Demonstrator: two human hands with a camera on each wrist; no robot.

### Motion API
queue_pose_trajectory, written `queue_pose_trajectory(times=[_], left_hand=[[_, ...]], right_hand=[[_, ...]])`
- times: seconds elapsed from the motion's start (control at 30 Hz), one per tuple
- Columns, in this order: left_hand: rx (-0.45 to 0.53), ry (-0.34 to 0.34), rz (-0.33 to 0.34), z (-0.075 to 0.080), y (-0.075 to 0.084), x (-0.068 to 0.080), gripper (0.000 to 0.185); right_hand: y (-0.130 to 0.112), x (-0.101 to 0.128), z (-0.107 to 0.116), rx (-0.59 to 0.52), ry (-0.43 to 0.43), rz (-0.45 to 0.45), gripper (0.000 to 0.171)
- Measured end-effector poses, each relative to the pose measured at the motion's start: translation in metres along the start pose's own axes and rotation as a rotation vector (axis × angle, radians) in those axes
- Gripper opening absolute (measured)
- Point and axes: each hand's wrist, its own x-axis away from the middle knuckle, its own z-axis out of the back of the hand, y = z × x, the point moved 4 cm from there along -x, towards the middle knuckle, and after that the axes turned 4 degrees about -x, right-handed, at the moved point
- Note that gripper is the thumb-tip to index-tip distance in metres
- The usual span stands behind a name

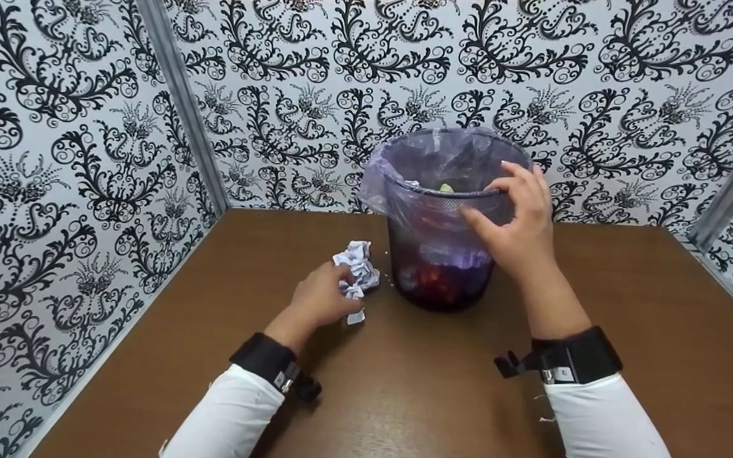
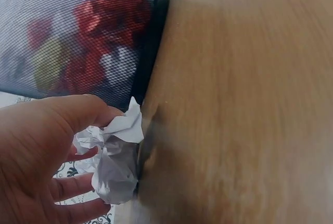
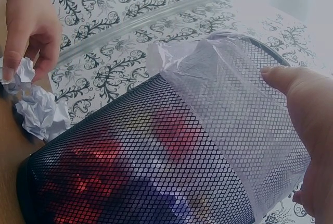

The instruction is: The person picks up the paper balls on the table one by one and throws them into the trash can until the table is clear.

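Left of the bin, my left hand point(image 1: 323, 296) pinches a crumpled piece of white paper point(image 2: 118, 166) between thumb and fingers, low over the table. A second crumpled paper point(image 3: 42, 112) lies right beside it, nearer the bin. My right hand point(image 1: 524, 222) grips the rim of a dark mesh waste bin point(image 1: 439, 280), thumb outside and fingers over the edge. A thin translucent purple bag point(image 1: 382, 181) lines the bin and folds over its rim. Through the mesh I see red crumpled stuff point(image 3: 91, 182) and pale and yellowish pieces; their exact kinds are unclear.
The brown wooden table point(image 1: 379, 394) carries the bin and papers. Tiny white scraps lie near the bin's left side. Patterned black-and-white panels point(image 1: 290, 114) stand behind and at the sides, joined by a grey metal post point(image 1: 188, 108).
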Motion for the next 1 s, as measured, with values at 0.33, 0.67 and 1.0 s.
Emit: queue_pose_trajectory(times=[0.33, 0.67, 1.0], left_hand=[[0.128, -0.001, 0.038, -0.001, -0.006, 0.007, 0.035], [0.203, -0.025, 0.034, -0.003, -0.002, 0.000, 0.036], [0.147, -0.040, 0.019, -0.006, -0.004, 0.002, 0.026]], right_hand=[[0.000, 0.004, -0.005, -0.006, -0.007, -0.012, 0.042], [-0.001, -0.001, 0.004, -0.003, 0.020, 0.049, 0.042], [-0.002, -0.002, -0.001, -0.018, 0.019, 0.054, 0.043]])
